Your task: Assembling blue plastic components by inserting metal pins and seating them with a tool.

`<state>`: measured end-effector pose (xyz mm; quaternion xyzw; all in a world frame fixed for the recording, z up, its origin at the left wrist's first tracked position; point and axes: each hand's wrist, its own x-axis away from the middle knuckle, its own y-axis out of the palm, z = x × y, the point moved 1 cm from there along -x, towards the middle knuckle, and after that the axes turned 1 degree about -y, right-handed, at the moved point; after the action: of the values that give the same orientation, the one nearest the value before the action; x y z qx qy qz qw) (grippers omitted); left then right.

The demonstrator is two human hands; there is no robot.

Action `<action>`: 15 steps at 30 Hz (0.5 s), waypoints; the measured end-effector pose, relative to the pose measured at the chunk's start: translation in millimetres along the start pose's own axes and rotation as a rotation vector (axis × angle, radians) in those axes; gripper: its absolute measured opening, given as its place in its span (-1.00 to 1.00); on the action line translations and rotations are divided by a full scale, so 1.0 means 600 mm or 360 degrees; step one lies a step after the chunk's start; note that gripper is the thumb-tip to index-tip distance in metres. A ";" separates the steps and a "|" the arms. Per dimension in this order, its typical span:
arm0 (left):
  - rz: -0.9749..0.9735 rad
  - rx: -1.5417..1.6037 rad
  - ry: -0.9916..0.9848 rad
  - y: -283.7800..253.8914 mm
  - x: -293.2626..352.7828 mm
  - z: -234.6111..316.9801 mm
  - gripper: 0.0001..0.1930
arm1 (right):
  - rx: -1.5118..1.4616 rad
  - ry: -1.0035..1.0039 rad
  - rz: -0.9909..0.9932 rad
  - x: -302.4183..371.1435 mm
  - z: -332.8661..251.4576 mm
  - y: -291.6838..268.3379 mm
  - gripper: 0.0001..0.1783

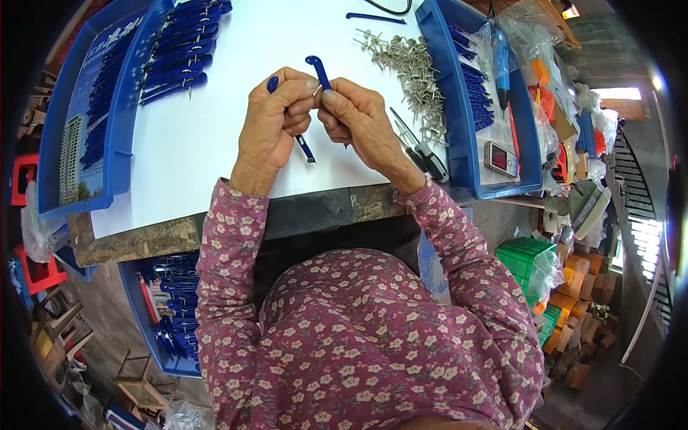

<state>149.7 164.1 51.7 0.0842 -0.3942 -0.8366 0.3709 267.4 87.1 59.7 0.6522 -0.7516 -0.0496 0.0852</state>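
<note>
Cluttered workshop, with a green crate (527,261) and brownish blocks (582,283) stacked toward the right edge of the frame and a red stool (44,274) off at the far left. Across the top middle there's a worn wooden counter (168,242) with a white sheet (208,147) spread over it. Both hands meet around the upper centre, fingertips basically touching. Left hand (272,122) has its fingers closed around a dark blue strip (306,148), rounded end poking out above and the narrow end below. Right hand (364,125) is pinching a hooked blue piece (319,70) that sticks up past the fingers. Looks like a tiny metal bit (317,92) is caught between the two, but the fingers cover most of it so don't hold me to that. Just right of the hands is a messy pile of silvery pins (408,68), with a grey-handled tool (432,159) near its lower end. Right blue tray (502,192) holds more blue pieces, a blue power driver (501,68) and a small screened gadget (501,159). Upper left, a row of blue strips (183,57) lies beside another blue tray (118,179).
</note>
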 end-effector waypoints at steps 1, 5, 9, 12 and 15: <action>0.0046 -0.0035 0.0014 -0.001 0.001 -0.001 -0.97 | -0.0001 0.0002 0.0001 0.000 0.001 0.004 -0.76; 0.0106 -0.0082 0.0096 0.000 -0.001 -0.006 -0.97 | 0.0022 -0.0032 0.0155 -0.002 0.008 0.013 -0.79; 0.0182 -0.0281 0.0256 0.001 0.000 -0.007 -0.98 | 0.0077 -0.0104 0.0249 -0.003 0.010 0.018 -0.78; 0.0222 -0.0412 0.0378 0.011 0.003 -0.005 -0.97 | 0.0113 -0.0209 0.0284 -0.007 0.012 0.019 -0.78; 0.0243 -0.0512 0.0543 0.019 0.002 -0.009 -0.96 | 0.0190 -0.0248 0.0349 -0.008 0.009 0.022 -0.79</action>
<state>157.3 155.4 56.5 0.1340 -0.1928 -0.8319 0.5029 254.0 93.3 56.4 0.5643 -0.8243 -0.0457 -0.0075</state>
